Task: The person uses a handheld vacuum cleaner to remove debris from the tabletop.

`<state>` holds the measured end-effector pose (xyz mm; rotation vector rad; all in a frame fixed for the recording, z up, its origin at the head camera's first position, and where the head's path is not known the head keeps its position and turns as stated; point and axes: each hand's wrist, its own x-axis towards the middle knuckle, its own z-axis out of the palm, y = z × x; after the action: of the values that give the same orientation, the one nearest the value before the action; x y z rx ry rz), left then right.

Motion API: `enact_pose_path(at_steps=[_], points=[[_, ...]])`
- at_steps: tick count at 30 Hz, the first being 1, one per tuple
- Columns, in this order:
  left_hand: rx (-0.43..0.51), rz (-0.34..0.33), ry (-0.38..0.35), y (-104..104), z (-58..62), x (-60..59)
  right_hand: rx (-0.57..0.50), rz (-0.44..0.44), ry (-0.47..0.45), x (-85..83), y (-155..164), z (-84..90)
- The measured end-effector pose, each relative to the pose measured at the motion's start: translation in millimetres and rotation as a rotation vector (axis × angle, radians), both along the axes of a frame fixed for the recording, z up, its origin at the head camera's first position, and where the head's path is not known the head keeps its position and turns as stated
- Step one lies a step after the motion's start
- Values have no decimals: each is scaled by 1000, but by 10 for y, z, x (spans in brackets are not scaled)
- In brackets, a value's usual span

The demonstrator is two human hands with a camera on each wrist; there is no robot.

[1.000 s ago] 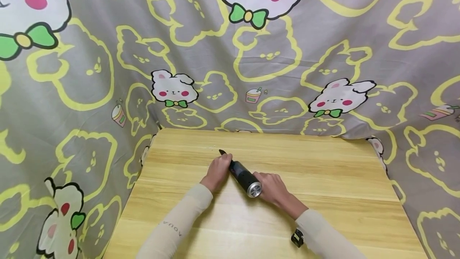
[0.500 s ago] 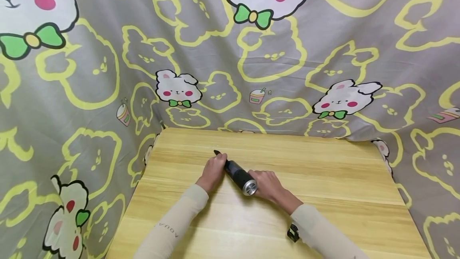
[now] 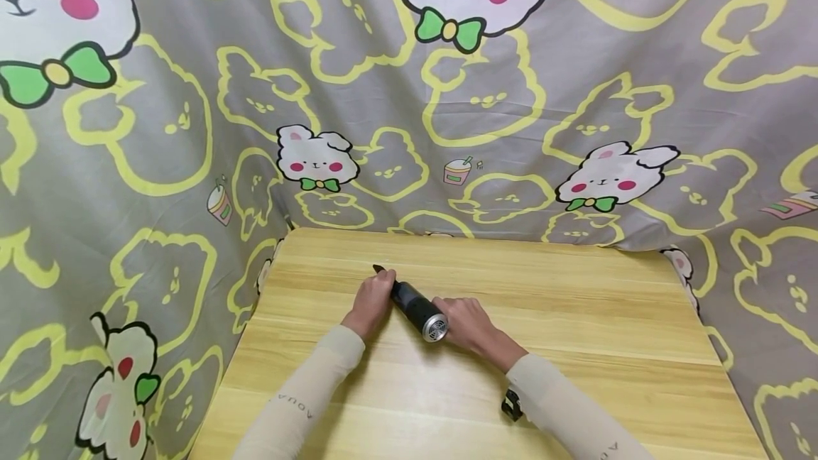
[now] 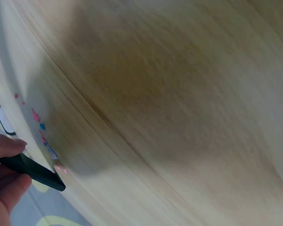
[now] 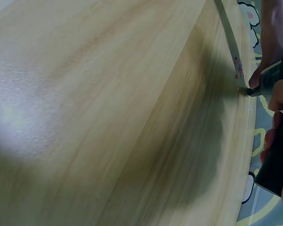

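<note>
Grey cloth (image 3: 575,77) printed with bunnies hangs behind and beside a pale wooden table (image 3: 575,346). On the table lies a black tool (image 3: 415,307), slanted, its dark narrow tip pointing to the far left and its vented metal end toward the person. Left hand (image 3: 369,299) wraps its fingers round the front part just behind the tip (the left wrist view shows fingers pinching the dark tip). Right hand (image 3: 465,323) grips the rear of the body. A small black object (image 3: 511,405) sits by the right sleeve.
</note>
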<state>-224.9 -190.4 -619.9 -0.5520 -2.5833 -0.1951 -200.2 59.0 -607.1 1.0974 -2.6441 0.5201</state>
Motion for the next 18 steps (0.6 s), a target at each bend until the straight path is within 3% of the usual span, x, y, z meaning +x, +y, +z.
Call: enact_pose_path(at_steps=[18], points=[[0, -10, -37, 36, 12, -124, 33, -33, -19, -40, -2, 36]])
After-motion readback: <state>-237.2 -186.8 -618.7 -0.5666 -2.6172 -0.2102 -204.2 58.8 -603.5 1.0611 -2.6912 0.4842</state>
